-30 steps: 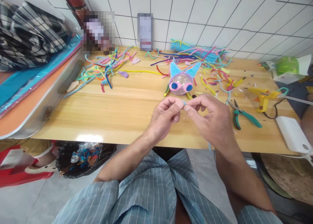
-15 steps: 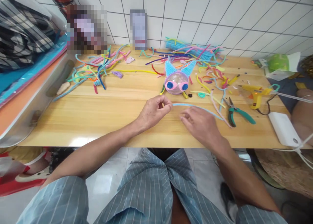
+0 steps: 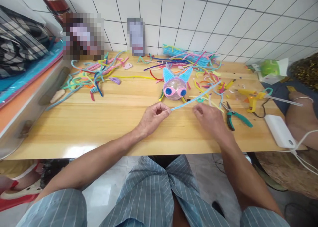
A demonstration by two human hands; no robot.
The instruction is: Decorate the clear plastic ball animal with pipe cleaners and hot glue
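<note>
My left hand is closed in a pinch on one end of a light blue pipe cleaner. The strip slants up to the right, its far end free over other pieces. Close below it, my right hand has curled fingers, apart from the strip, with nothing visible in them. Just beyond my hands stands a craft animal figure with a clear round body, blue pointed ears and pink-and-blue eyes. Green-handled pliers lie to the right of my right hand.
Loose pipe cleaners lie at the back left, and a blue bundle lies by the tiled wall. A yellow glue gun and a white power bank are at the right. A plastic bin borders the left. Another person's arm shows at right.
The pipe cleaner's free end has swung up and away from the table toward the back. My right hand has shifted slightly right, while my left hand keeps its pinch.
</note>
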